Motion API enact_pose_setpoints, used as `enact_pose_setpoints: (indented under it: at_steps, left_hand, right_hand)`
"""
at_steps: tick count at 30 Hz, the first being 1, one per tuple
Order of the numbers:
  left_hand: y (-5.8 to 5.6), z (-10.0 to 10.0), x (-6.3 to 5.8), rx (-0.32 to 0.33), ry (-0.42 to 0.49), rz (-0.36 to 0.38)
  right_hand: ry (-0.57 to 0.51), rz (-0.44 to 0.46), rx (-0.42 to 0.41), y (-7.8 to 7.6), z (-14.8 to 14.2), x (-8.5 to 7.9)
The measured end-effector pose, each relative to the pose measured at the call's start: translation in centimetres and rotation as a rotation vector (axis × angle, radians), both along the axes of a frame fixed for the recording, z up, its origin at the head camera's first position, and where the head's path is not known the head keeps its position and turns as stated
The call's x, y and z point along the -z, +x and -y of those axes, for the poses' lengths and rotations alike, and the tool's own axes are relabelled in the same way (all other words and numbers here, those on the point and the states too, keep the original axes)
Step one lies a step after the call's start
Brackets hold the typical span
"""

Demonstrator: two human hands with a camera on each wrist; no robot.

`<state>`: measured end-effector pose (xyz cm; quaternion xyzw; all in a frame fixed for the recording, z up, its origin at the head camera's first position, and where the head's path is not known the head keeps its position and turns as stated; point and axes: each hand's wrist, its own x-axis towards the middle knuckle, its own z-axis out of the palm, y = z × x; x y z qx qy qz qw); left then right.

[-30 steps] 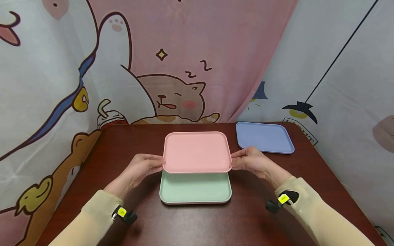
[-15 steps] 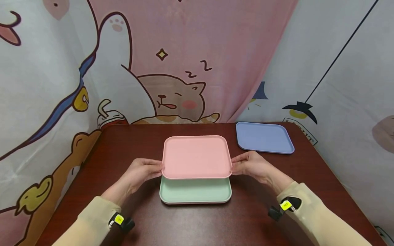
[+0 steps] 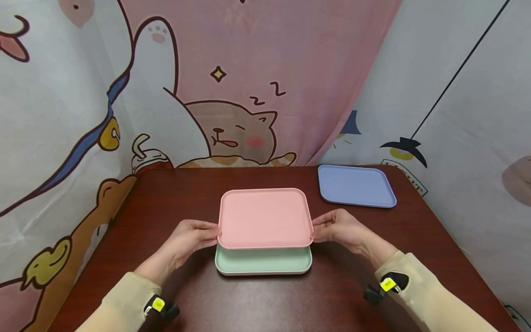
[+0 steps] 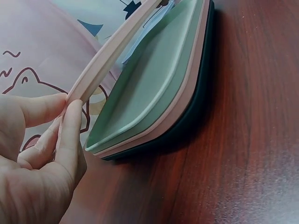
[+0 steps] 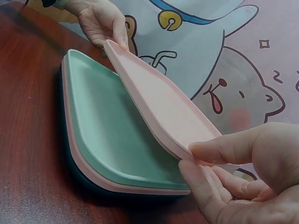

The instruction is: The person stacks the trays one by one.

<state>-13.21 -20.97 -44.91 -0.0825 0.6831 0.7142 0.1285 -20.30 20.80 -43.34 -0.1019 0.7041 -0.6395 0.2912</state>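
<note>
A pink tray (image 3: 265, 219) is held up by its two short sides, above a green tray (image 3: 263, 261). My left hand (image 3: 188, 242) pinches its left rim between thumb and fingers, and my right hand (image 3: 346, 230) pinches the right rim. In the left wrist view the green tray (image 4: 154, 79) tops a stack, with another pink tray (image 4: 174, 114) directly under it and a dark tray (image 4: 198, 105) at the bottom. The right wrist view shows a gap between the lifted pink tray (image 5: 159, 100) and the green one.
A blue tray (image 3: 356, 186) lies at the back right of the dark red-brown table (image 3: 265, 304). Cartoon-printed curtains (image 3: 265, 69) hang behind and along both sides. A black device (image 3: 159, 306) is strapped on the left wrist, another such device (image 3: 386, 287) on the right.
Both hands have come down and toward me with the pink tray, which now covers more of the green tray. The stack and the blue tray have stayed put.
</note>
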Motion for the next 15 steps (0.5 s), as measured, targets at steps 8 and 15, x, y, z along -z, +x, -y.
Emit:
enact_pose_setpoints:
  at_steps: [8,15]
  left_hand:
    - [0.37,0.0,0.41,0.01,0.0,0.001]
    - [0.61,0.14,0.78,0.028,-0.019,0.01]
  right_hand:
    - [0.022,0.014,-0.009,0.52,-0.02,0.15]
    - [0.023,0.027,-0.018,0.81,-0.11,0.6]
